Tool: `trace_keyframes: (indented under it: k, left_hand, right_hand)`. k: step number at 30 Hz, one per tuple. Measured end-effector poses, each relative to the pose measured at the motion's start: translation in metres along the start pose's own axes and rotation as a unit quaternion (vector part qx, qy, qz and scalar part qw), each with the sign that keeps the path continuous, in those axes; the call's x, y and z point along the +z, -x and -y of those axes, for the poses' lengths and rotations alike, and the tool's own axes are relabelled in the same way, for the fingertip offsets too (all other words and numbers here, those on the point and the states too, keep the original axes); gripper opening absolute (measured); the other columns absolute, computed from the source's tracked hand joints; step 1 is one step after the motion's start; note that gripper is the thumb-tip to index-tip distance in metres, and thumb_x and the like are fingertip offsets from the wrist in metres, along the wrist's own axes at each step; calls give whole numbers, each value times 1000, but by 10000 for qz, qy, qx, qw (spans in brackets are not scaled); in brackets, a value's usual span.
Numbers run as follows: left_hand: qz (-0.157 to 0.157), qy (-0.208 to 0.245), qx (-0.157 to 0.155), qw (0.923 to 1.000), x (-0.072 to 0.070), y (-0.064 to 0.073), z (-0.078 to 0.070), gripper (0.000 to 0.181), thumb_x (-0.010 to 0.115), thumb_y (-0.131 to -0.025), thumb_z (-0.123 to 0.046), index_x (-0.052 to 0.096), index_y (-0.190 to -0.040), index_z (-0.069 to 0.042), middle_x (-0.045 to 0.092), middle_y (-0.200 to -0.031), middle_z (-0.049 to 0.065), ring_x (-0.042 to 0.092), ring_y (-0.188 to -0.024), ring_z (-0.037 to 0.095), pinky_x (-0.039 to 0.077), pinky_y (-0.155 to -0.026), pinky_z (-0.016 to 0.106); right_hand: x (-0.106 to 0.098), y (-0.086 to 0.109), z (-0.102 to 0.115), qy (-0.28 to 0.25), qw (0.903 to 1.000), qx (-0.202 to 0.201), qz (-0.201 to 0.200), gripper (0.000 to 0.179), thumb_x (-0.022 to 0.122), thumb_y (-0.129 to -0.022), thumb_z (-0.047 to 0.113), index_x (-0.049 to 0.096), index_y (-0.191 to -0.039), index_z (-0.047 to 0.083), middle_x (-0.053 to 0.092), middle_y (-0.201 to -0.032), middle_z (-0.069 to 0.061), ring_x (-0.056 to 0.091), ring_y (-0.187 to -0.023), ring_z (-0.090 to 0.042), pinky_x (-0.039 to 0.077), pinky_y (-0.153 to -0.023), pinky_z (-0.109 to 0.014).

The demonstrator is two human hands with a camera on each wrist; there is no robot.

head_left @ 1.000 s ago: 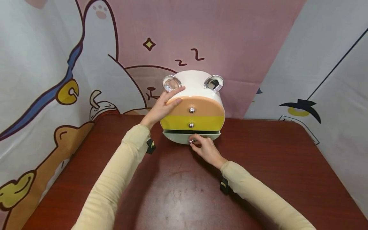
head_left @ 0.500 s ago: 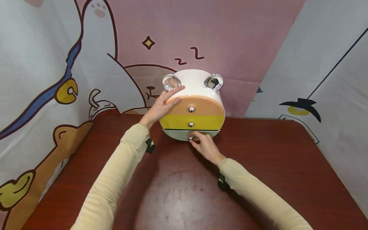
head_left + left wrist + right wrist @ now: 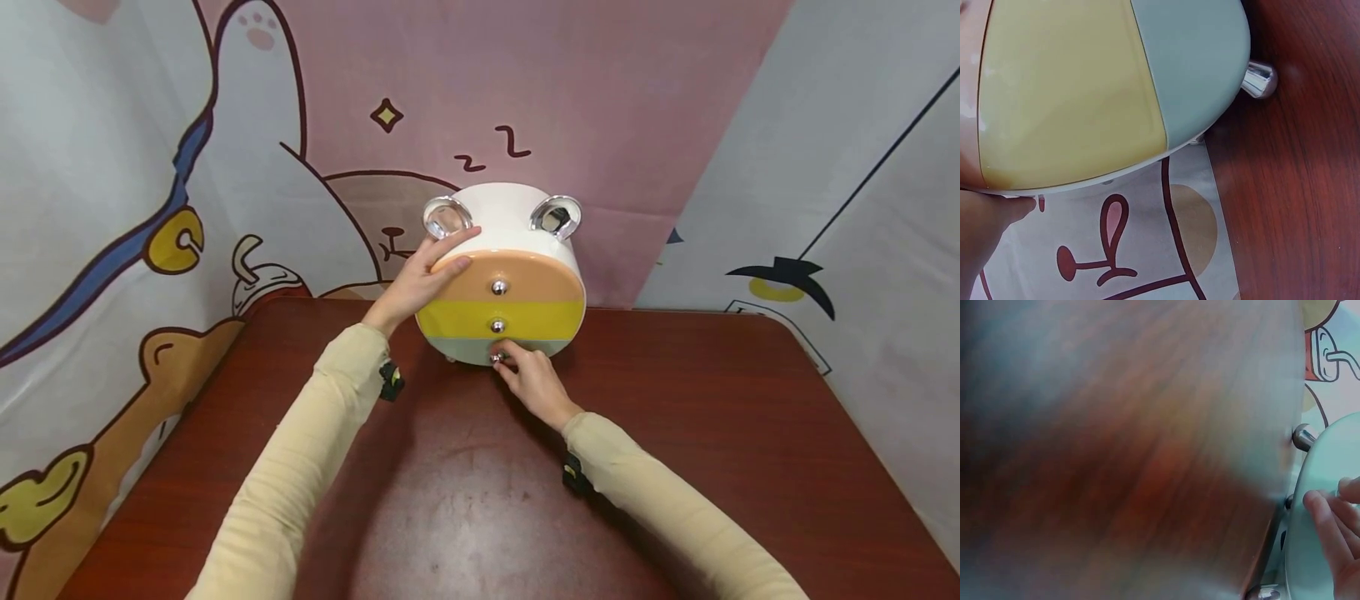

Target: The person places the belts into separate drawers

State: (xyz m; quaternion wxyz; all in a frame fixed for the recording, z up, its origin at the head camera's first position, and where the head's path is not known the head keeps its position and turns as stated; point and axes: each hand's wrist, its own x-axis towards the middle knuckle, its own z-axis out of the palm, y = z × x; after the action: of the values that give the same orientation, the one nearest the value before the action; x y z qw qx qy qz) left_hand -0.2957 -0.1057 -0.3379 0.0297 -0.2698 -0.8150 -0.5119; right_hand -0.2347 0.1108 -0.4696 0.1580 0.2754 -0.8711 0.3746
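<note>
A small rounded drawer cabinet with a white shell and two shiny ears stands on the table. Its front has an orange drawer, a yellow drawer and a pale green drawer, all flush. My left hand rests on the upper left of the cabinet, index finger stretched over the top and thumb along the orange front. At the bottom, my right hand pinches the green drawer's silver knob. In the right wrist view, those fingers lie against the green front.
The cabinet stands near the back of a reddish-brown wooden table. Behind it hangs a cartoon-printed cloth. Short chrome feet, such as this foot, lift the cabinet off the tabletop.
The green bottom drawer was pulled out a little; it has slid back in until flush, with my right hand moving along on its knob. My left hand has stayed on the cabinet.
</note>
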Motion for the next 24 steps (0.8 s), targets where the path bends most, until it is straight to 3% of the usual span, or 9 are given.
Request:
trace_keyframes:
  k: [7, 14, 20, 24]
  left_hand:
    - [14, 58, -91, 9999, 0, 1, -4, 46, 56, -98, -37, 47, -143, -37, 38, -140, 4, 37, -124, 18, 31, -102, 46]
    - [-28, 56, 90, 9999, 2, 10, -24, 47, 55, -100, -23, 46, -146, -18, 36, -145, 12, 34, -126, 24, 28, -104, 47]
    - [-448, -148, 363, 9982, 7, 1, 0, 44, 58, -98, -30, 51, -142, -30, 40, -143, 2, 35, -127, 17, 30, -103, 44]
    - [-713, -354, 636, 9948, 8, -1, 5, 43, 60, -97, -34, 55, -139, -33, 46, -137, 0, 40, -123, 15, 33, -101, 40]
  right_hand:
    - [1, 1, 2, 62, 10000, -9, -66, 22, 71, -86, -2, 66, -106, 7, 71, -92, -7, 70, -83, -22, 55, -70, -36]
    - [2, 3, 2, 43, 9998, 141, -102, 20, 71, -86, -1, 66, -104, 8, 71, -92, -5, 70, -83, -21, 55, -71, -35]
    - [0, 5, 4, -468, 9982, 384, 50, 25, 67, -87, -4, 64, -110, 5, 69, -102, -9, 69, -89, -23, 55, -76, -36]
    - [-4, 11, 7, -1042, 9920, 607, 368, 38, 63, -87, -7, 59, -123, 4, 66, -114, -15, 67, -96, -29, 54, -80, -39]
